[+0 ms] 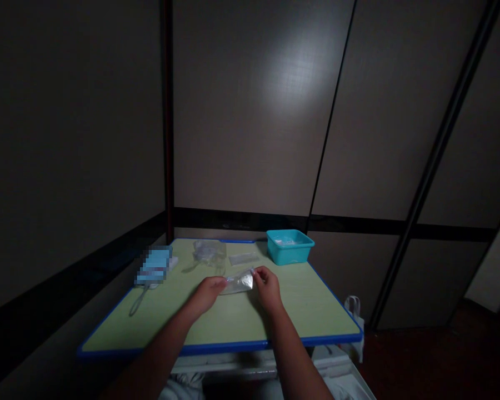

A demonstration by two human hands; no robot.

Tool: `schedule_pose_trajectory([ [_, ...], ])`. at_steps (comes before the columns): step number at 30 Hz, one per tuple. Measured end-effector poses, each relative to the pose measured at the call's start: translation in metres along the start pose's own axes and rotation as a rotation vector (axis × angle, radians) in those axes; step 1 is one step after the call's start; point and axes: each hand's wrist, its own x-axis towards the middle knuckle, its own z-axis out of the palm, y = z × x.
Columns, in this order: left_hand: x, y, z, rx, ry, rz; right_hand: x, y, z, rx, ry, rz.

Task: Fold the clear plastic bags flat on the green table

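Observation:
Both my hands hold a small clear plastic bag [238,283] just above the green table [233,319]. My left hand [208,293] pinches the bag's left end, fingers closed on it. My right hand [267,286] grips the bag's right end, thumb and fingers pressed together at its top corner. What is inside the bag is too dim to make out.
A turquoise plastic tub [290,246] stands at the table's far right corner. A heap of clear bags [209,251] and a flat clear packet [244,259] lie at the back. A blurred blue item with a strap [152,266] rests at the left edge. Panelled walls enclose the table.

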Motion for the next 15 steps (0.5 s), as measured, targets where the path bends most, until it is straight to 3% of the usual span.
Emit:
schedule_pose_trajectory([
  [7,-0.002,0.012,-0.002,-0.355,-0.047,-0.191,0.001,0.002,0.001,0.093,0.000,0.032],
  [15,0.001,0.011,-0.003,-0.272,-0.021,-0.362,0.000,0.011,-0.002,-0.228,0.020,0.085],
])
